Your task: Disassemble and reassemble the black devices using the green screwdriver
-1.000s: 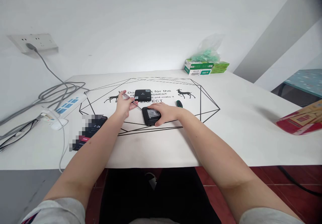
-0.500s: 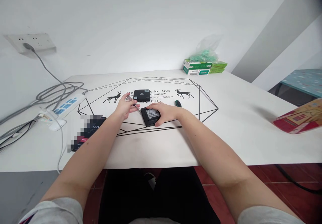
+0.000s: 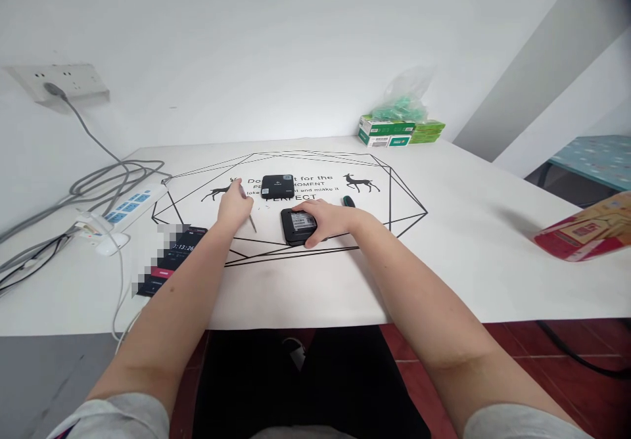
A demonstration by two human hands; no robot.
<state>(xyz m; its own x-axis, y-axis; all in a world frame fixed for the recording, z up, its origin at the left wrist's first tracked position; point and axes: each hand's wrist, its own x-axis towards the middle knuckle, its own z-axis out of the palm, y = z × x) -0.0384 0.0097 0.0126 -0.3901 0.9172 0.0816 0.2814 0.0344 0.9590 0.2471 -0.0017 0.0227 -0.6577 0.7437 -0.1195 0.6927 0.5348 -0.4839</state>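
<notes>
On the white counter [image 3: 305, 294], the right hand [image 3: 326, 221] grips a labelled black case [image 3: 296, 227]; a flat black box [image 3: 277, 187] lies at the case's eleven o'clock. The left hand [image 3: 234, 207], at its ten o'clock, clasps a slim screwdriver [image 3: 253, 223].

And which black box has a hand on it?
The nearer black box, with the large pale label: the right hand is on it. No hand touches the farther black box.

Head-worn cam, above, faces fwd/down; desk [image 3: 493, 261] nr, wall [image 3: 246, 51] in bkgd.
</notes>
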